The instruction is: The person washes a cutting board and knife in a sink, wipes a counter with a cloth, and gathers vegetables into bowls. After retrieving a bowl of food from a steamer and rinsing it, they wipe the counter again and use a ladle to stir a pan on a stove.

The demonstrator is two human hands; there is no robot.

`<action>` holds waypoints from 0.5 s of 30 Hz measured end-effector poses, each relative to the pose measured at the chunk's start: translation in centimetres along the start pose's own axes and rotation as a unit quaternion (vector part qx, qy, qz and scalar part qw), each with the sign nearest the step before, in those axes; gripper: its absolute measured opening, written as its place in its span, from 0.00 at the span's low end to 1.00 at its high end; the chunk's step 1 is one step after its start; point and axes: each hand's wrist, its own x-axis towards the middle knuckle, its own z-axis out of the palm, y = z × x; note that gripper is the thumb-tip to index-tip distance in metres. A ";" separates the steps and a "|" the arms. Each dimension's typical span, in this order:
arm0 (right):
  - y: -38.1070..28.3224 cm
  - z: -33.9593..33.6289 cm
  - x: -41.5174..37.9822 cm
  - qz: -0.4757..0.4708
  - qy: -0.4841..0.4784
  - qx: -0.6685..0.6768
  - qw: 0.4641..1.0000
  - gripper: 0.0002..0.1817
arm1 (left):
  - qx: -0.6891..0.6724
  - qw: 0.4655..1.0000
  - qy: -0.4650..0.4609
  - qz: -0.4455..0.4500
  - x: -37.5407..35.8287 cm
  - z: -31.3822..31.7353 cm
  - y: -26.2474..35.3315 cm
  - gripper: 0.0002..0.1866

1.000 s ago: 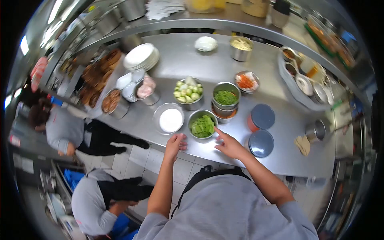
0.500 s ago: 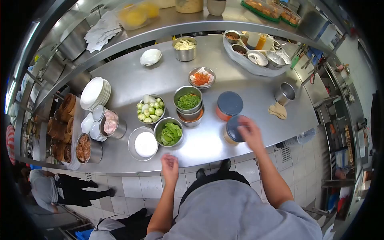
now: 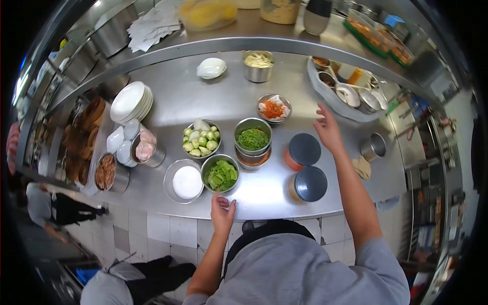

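Note:
My right hand (image 3: pixel 328 128) is stretched over the steel counter with its fingers apart and nothing in them. It is beyond two dark-lidded tubs, the orange-sided tub (image 3: pixel 303 150) and the nearer tub (image 3: pixel 310 184), and points towards a tray of condiments (image 3: pixel 325 91). At the counter's front edge, my left hand (image 3: pixel 222 209) hovers with loosely bent fingers, thumb apart, holding nothing. Just past its fingertips stands a steel bowl of cut green leaves (image 3: pixel 221 174). A clear bowl of white content (image 3: pixel 186 182) sits to its left. Behind are chopped greens (image 3: pixel 252 138) in a steel pot.
Quartered green vegetables (image 3: pixel 201 140), a bowl of shredded carrot (image 3: pixel 274 108) and stacked plates (image 3: pixel 131 102) stand on the counter. Pots of raw meat (image 3: pixel 146 147) are at left. A steel cup (image 3: pixel 374 146) is at right. Overhead runs a shelf (image 3: pixel 223 43). Co-workers (image 3: pixel 114 287) are at lower left.
My right hand has left the nearer tub's lid and reached forward, past both tubs. My left hand has shifted slightly. The view has moved, and the co-workers have changed position.

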 end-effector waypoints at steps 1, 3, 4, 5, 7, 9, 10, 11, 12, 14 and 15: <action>0.1 1.4 2.5 -0.003 -0.017 0.007 1.000 0.36 | 0.061 0.998 0.013 0.018 0.5 -0.2 0.5 0.30; 0.8 4.5 7.6 0.017 -0.056 0.006 0.998 0.38 | 0.154 0.986 0.050 0.035 1.3 -0.3 1.9 0.28; 1.5 6.0 10.1 0.043 -0.080 -0.003 0.996 0.41 | 0.154 0.986 0.063 0.028 1.7 -0.1 2.6 0.28; 3.3 7.7 12.8 0.033 -0.092 -0.001 0.995 0.41 | 0.175 0.981 0.078 0.028 1.9 0.0 3.2 0.25; 6.6 11.3 18.3 -0.031 -0.090 -0.116 0.989 0.44 | 0.170 0.982 0.087 -0.003 2.3 0.6 4.1 0.21; 6.8 13.7 22.5 0.014 -0.143 -0.115 0.983 0.45 | 0.139 0.986 0.088 -0.025 1.8 0.9 4.5 0.21; 7.0 14.9 24.5 0.075 -0.179 -0.124 0.973 0.46 | 0.106 0.991 0.068 -0.034 1.3 1.0 4.5 0.21; 9.6 17.5 26.8 0.027 -0.162 -0.114 0.980 0.47 | 0.104 0.990 0.068 -0.059 0.5 1.0 4.1 0.21; 12.9 20.6 28.9 -0.020 -0.144 -0.100 0.984 0.48 | 0.108 0.987 0.091 -0.074 -0.3 1.1 4.1 0.21; 15.8 24.9 31.5 -0.087 -0.091 -0.212 0.969 0.48 | 0.122 0.987 0.100 -0.040 -2.2 0.8 4.5 0.21; 15.5 25.6 32.1 -0.061 -0.127 -0.191 0.971 0.46 | 0.111 0.987 0.090 -0.072 -3.0 0.4 5.4 0.21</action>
